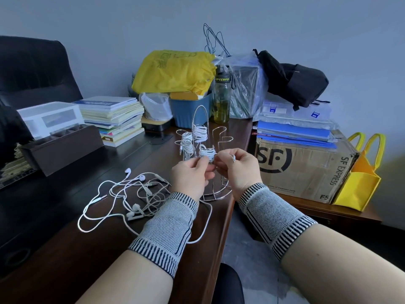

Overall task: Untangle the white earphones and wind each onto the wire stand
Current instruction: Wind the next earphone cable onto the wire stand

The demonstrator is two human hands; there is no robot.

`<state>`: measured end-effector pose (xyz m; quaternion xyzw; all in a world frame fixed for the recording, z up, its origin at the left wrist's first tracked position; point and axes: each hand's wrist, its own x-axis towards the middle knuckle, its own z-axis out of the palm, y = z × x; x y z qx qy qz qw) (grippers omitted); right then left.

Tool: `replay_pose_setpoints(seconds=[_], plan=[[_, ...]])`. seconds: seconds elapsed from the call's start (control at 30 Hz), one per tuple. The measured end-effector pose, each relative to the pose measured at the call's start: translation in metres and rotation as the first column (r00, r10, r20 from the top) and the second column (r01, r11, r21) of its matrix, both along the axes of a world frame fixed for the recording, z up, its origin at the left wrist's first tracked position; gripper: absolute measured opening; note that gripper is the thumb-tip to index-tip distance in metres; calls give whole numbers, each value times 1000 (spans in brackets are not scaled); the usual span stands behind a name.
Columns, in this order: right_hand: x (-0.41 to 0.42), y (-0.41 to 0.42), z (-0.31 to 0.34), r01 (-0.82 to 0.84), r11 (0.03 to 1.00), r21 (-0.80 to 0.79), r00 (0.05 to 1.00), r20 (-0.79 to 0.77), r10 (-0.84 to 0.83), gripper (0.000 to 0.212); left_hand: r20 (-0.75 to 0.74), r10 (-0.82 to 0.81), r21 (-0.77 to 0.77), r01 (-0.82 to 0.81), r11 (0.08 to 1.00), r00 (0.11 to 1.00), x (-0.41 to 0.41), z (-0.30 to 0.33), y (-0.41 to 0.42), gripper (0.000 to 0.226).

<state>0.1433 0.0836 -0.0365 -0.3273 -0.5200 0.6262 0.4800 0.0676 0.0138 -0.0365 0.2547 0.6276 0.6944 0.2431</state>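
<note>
A chrome wire stand (219,137) stands near the desk's right edge. Two of its arms carry wound white earphones, one bundle (199,132) high up and another (186,144) to its left with a plug hanging. A third bundle (207,153) sits on a lower arm in front. My left hand (191,174) pinches the cable at this third bundle. My right hand (236,166) pinches the cable's end, with an earbud showing above its fingers. A tangle of loose white earphones (140,194) lies on the desk to the left of my left wrist.
Behind the stand are a blue bin (190,110), a green bottle (221,97), a yellow bag (175,71) and a book stack (114,117). A cardboard box (306,167) sits to the right on a lower surface. A dark wooden box (61,148) is at left.
</note>
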Motion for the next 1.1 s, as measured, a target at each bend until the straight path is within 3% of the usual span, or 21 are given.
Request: replay_pose_setpoints(seconds=[0.27,0.43,0.7,0.77,0.87,0.97,1.03,1.1], plan=[[2,-1,2,25,1000,9,1000,16,-25,12,18,49,77,-50,996,999,2,-6,1,8],[4,-3,3,16,1000,-19,1000,21,-15,10,15,36,68,-37,997,999,0,-7,2,13],[27,9,28,132,979,158,972,174,-159,16,78,36,101,-44,994,996,-3,-7,3,20],[31,14,36,124,915,385,887,371,-276,14,88,37,104,-47,994,995,-4,-8,3,20],[29,16,56,-153,641,752,617,579,-533,7,81,40,93,-47,995,996,-5,-9,4,21],[16,13,79,-460,408,789,447,602,-661,11,78,49,84,-55,995,996,-7,-11,6,23],[4,8,91,-558,358,749,402,621,-672,13,74,49,76,-55,996,996,-7,-12,6,24],[-12,3,102,-604,375,703,375,666,-644,16,81,42,84,-49,995,996,-8,-13,7,26]])
